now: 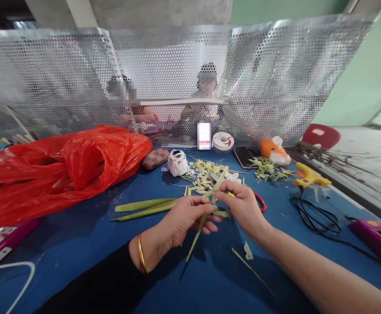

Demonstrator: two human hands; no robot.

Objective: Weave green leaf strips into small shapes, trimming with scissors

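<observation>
Left hand: fingers and thumb of the left hand (190, 216) pinched narrow on a folded green leaf strip (195, 240), one pointed tail slanting down and nearer.
Right hand: right hand (241, 205) close beside it, thumb and forefinger nipping the same strip higher up; the work sits between both hands, over mid-table.
Near side: blue tabletop (171, 292) between the forearms, with a thin sliver (252, 270) and a pale scrap (248, 250) lying there.
Left flank: two long leaf blades (141, 209) run up to the left hand; beyond them, the red plastic bag (121, 148) bulges along that side.
Right flank: a red handle (260, 201) pokes out just behind the right hand; farther over, yellow glue gun (311, 176) and coiled black cable (308, 220).
Far side: leaf trimmings (206, 172), white twine ball (177, 163), ribbon spool (222, 142), smartphone (243, 156).
Room: perforated sheet (167, 52) stands across the back, two people visible through it; pale-green wall (347, 78) and red chair (321, 135) at right.
</observation>
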